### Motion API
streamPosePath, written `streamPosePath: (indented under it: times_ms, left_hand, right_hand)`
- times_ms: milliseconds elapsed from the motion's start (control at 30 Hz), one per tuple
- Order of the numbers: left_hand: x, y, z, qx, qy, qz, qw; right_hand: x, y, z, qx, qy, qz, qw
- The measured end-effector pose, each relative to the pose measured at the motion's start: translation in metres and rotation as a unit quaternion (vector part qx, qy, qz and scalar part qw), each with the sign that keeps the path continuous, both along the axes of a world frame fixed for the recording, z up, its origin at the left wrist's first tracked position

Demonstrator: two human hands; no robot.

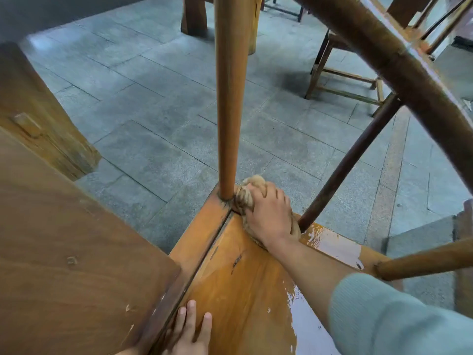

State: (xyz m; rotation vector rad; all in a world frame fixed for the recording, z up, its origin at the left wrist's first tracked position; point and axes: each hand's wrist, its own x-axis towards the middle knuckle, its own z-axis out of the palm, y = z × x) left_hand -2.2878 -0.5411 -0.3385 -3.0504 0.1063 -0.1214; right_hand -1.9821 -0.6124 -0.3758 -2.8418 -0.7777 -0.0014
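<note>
An upturned wooden chair lies on a table, its seat underside facing me and its legs pointing up. My right hand grips a bunched tan cloth and presses it against the seat at the base of the upright leg. My left hand rests flat on the seat underside near the bottom edge, fingers straight. A darker leg rises just right of my right hand.
A brown tabletop fills the lower left. A thick crossing rung runs across the upper right, and another leg juts in at the right. Grey stone floor tiles, a small wooden stool and table legs lie beyond.
</note>
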Motion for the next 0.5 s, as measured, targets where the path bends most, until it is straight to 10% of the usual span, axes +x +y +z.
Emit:
streamPosePath:
  times_ms: [233,400,500]
  left_hand:
    - [0.019,-0.011,-0.007,0.019,0.016,0.094,0.995]
    - [0.001,-0.011,0.0,0.033,0.207,0.11,0.972]
    - [0.001,-0.018,-0.001,-0.16,0.238,0.198,0.937]
  right_hand:
    - [-0.051,-0.023,-0.001,-0.013,0.08,0.371,0.925]
    - [-0.055,0.054,0.006,-0.01,0.038,0.086,0.995]
    - [-0.082,0.052,0.003,0.019,0.051,0.183,0.982]
